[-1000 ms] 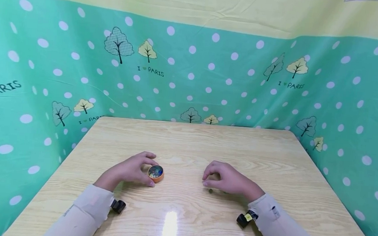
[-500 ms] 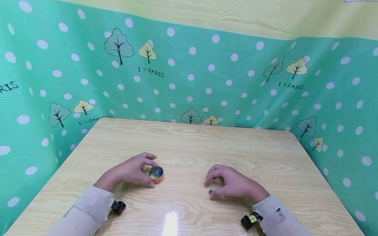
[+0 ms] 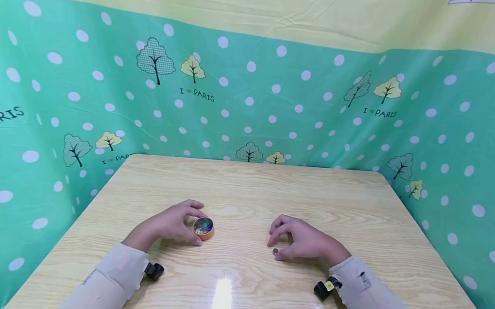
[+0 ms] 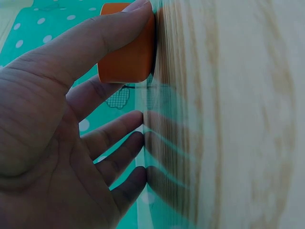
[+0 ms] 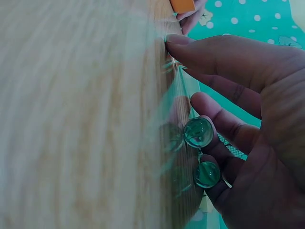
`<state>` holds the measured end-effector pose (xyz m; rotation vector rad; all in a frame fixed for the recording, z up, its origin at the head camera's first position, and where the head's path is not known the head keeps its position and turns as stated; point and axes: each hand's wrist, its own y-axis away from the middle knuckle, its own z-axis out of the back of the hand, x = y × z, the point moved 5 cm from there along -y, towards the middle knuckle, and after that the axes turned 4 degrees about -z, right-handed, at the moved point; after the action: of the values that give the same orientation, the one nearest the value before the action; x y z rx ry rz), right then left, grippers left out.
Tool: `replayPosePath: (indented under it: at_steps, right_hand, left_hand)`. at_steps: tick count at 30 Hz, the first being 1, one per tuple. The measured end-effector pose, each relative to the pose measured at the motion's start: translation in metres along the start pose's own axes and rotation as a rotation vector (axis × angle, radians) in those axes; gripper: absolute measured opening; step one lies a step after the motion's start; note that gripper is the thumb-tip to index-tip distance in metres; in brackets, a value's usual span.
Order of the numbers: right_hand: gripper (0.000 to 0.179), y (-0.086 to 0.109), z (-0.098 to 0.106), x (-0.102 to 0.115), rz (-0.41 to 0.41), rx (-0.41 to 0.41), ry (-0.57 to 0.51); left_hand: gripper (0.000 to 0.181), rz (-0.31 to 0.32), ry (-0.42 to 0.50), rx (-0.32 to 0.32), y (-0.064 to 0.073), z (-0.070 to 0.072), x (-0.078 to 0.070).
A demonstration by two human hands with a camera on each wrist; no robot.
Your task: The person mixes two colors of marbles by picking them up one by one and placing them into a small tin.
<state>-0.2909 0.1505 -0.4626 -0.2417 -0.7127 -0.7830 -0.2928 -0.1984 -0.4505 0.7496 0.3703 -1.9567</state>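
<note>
My left hand (image 3: 174,222) holds a small round orange container (image 3: 209,234) on the table, thumb and index finger on its sides. Shiny marbles (image 3: 202,226), one of them deep blue, lie inside it. Over to the right, my right hand (image 3: 304,239) hovers low, its thumb and index finger apart around a small clear marble (image 3: 275,251). In the right wrist view two more glass marbles (image 5: 198,132) rest on the table beside the curled lower fingers; the hand hides them from the head view. The left wrist view shows only the container's orange wall (image 4: 125,59).
A pale wood-grain table (image 3: 245,188) spreads under both hands, with a bright glare near its front. Green dotted cloth (image 3: 250,121) hangs around its back and sides. Each wrist wears a small black camera (image 3: 154,271).
My right hand has shifted slightly right and nearer to me, its thumb and index finger parting around the clear marble. My left hand and the orange container have stayed in place.
</note>
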Motion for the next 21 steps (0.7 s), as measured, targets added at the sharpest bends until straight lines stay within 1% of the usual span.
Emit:
replayPosePath:
  at_steps: [8,21]
  right_hand:
    - [0.022,0.0005,-0.0001,-0.0008,0.003,-0.001,0.020]
    - [0.017,0.0027,0.0004,0.0043,0.000,0.001,0.001]
  left_hand:
    - [0.058,0.005,-0.001,-0.004,-0.0001,-0.0010,0.0002]
    - [0.058,0.003,-0.005,-0.009,-0.0003,-0.0023,0.0037]
